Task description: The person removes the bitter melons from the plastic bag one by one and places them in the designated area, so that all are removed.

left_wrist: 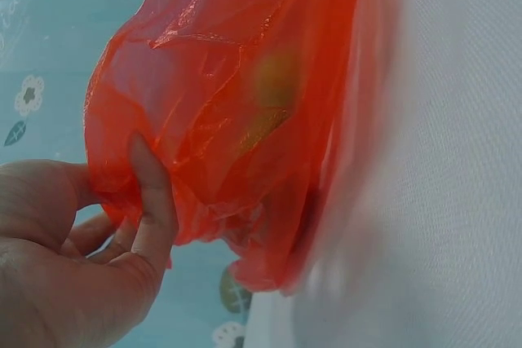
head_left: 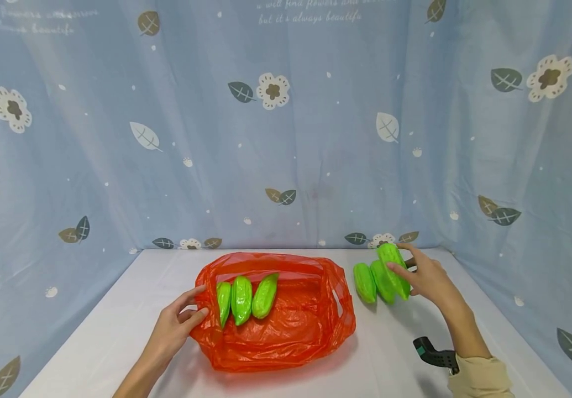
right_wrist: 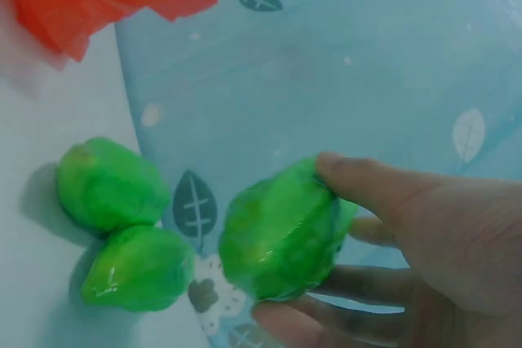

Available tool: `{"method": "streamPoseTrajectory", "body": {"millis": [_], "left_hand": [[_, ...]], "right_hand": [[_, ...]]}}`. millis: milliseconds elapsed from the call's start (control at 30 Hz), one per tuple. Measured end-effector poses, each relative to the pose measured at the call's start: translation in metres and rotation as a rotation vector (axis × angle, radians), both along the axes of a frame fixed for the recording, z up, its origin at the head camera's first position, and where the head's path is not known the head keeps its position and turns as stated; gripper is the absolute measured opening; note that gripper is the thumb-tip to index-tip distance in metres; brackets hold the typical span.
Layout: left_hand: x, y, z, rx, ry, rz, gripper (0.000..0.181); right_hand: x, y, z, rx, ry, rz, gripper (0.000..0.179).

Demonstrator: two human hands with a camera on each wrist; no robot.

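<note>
Right hand (head_left: 427, 278) grips a green vegetable (head_left: 392, 264) between thumb and fingers, beside two more vegetables (head_left: 365, 283) on the table (head_left: 380, 348). Left hand (head_left: 176, 322) pinches the red bag (head_left: 290, 334) at its left edge, three vegetables (head_left: 242, 300) inside.

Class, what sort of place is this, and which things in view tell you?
Likely a curtained-off workspace, perhaps for staged handling: a patterned curtain backs and flanks the white table, where a red bag holds green fruits.

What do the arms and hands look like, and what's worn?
Left hand and right hand are ungloved. The right forearm has a beige sleeve and, near its cuff, a black, bent device with a green patch. The visible left forearm is bare.
</note>
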State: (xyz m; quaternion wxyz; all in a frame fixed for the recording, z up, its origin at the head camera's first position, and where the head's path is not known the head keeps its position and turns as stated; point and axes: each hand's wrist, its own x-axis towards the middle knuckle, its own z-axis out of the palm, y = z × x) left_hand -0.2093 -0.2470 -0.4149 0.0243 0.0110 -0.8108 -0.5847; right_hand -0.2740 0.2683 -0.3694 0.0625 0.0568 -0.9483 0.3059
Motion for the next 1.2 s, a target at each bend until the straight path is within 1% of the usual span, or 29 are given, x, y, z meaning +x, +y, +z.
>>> {"method": "streamPoseTrajectory", "body": {"millis": [167, 367, 567, 800, 1000, 1200], "left_hand": [[0.0, 0.0, -0.001, 0.001, 0.003, 0.003, 0.057], [0.0, 0.001, -0.001, 0.002, 0.006, 0.0, 0.057], [-0.001, 0.001, 0.001, 0.003, 0.013, -0.014, 0.057], [-0.002, 0.002, 0.001, 0.004, 0.011, -0.01, 0.056], [-0.001, 0.001, -0.001, 0.002, 0.008, -0.013, 0.057], [-0.001, 0.001, -0.001, 0.006, 0.009, -0.002, 0.055]], "right_hand": [[-0.003, 0.01, -0.007, -0.032, 0.007, -0.057, 0.074], [-0.008, 0.024, -0.018, -0.032, 0.008, -0.101, 0.074], [-0.014, 0.032, -0.031, -0.012, -0.029, -0.144, 0.073], [-0.018, 0.036, -0.042, -0.026, -0.077, -0.153, 0.072], [-0.021, 0.038, -0.049, -0.048, -0.096, -0.15, 0.073], [-0.026, 0.04, -0.059, -0.041, -0.112, -0.159, 0.072]]}}
